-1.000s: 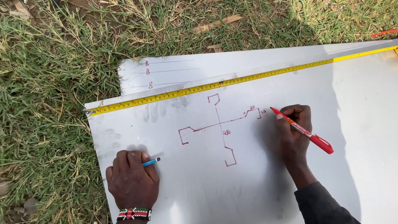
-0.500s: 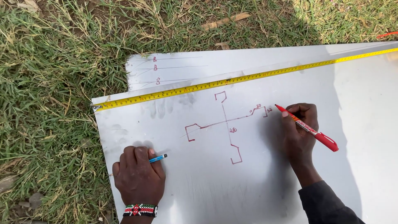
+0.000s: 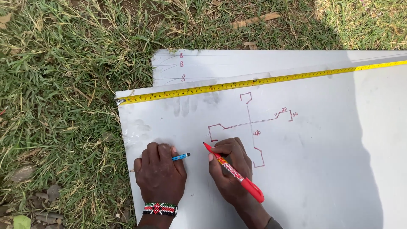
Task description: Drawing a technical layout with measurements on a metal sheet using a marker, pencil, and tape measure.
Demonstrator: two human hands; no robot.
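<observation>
A pale metal sheet (image 3: 322, 169) lies on grass, with a red cross-shaped sketch (image 3: 250, 125) drawn on it. My right hand (image 3: 231, 169) grips a red marker (image 3: 235, 174), its tip on the sheet just left of the sketch's lower left corner. My left hand (image 3: 160, 176) rests as a fist near the sheet's left edge and holds a blue pen (image 3: 181, 156) that pokes out to the right. A beaded wristband (image 3: 160, 208) is on the left wrist. A yellow tape measure (image 3: 254, 82) lies stretched across the sheet above the sketch.
A second sheet (image 3: 212, 63) shows behind the tape, with small red marks near its left end. Grass (image 3: 63, 106) surrounds the sheets on the left and top. A stick (image 3: 254, 20) lies in the grass at the top.
My right hand has moved with the red marker from the right end of the sketch to its lower left, close beside my left hand. The view has shifted left.
</observation>
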